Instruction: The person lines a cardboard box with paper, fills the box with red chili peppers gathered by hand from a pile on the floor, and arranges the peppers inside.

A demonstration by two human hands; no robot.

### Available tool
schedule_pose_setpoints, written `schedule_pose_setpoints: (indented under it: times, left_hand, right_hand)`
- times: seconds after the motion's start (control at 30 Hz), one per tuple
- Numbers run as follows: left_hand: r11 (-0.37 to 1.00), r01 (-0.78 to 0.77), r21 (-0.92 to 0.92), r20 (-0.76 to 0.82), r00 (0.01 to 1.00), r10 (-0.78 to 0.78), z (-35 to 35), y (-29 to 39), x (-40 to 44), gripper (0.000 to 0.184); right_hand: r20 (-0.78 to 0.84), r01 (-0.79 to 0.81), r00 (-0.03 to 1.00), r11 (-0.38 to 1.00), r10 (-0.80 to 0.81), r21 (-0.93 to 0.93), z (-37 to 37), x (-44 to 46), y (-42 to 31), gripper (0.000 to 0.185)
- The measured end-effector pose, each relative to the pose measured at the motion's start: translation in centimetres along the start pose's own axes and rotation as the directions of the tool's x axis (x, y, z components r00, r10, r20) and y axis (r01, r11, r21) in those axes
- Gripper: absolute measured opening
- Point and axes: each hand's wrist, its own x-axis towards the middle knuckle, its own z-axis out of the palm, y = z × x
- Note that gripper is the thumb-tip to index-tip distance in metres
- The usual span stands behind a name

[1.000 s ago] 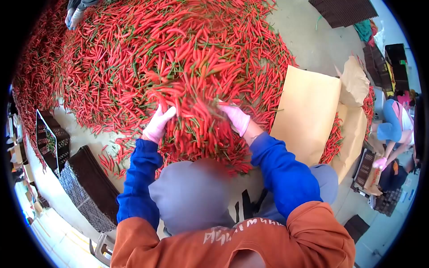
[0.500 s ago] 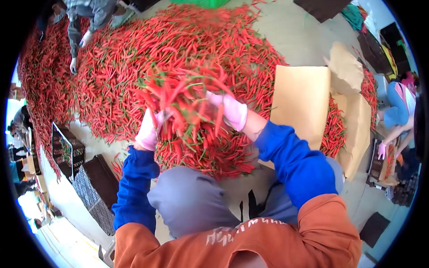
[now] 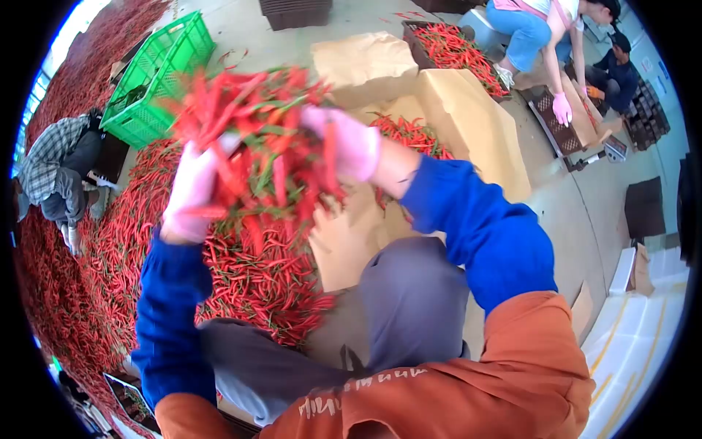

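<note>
Between my two pink-gloved hands hangs a large bunch of red chilies (image 3: 270, 139) with green stems, raised above the heap. My left hand (image 3: 191, 186) presses on the bunch from the left, its fingers partly hidden by chilies. On the other side my right hand (image 3: 344, 143) is closed against the bunch, slightly blurred. Below lies the chili heap (image 3: 256, 285) on the floor. To the right of the bunch, a box lined with brown paper (image 3: 475, 121) holds more chilies (image 3: 409, 135); its near paper flap (image 3: 340, 245) lies beside the heap.
A green crate (image 3: 157, 80) stands at the upper left, near a crouching person in a checked shirt (image 3: 55, 157). At the upper right, a person in pink gloves (image 3: 519, 33) bends over a brown crate (image 3: 552, 124). Another person (image 3: 618, 73) sits behind. A chili-filled crate (image 3: 453, 51) stands beyond the paper.
The view has swung right, bringing the paper-lined box nearer the centre. Both my hands have lifted a bunch of chilies off the heap and carried it up towards the box.
</note>
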Motion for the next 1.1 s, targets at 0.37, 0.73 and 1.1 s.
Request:
schedule_pose_setpoints:
  times: [0.37, 0.73, 1.1]
  left_hand:
    - [0.938, 0.132, 0.322, 0.197, 0.959, -0.202, 16.2, -19.8, 23.1, 0.065]
    - [0.209, -0.221, 0.953, 0.249, 0.962, -0.115, 12.7, -18.0, 26.6, 0.067]
    - [0.227, 0.224, 0.948, -0.275, 0.935, 0.224, -22.5, -5.5, 0.1, 0.054]
  right_hand:
    - [-0.664, -0.114, 0.609, 0.877, 0.433, 0.466, -21.4, -13.9, 4.9, 0.028]
    - [-0.654, -0.656, 0.752, 0.176, 0.079, -0.734, -23.6, -17.8, 1.7, 0.031]
    - [-0.427, -0.161, 0.687, -0.450, 0.588, -0.879, -14.0, -11.4, 10.0, 0.073]
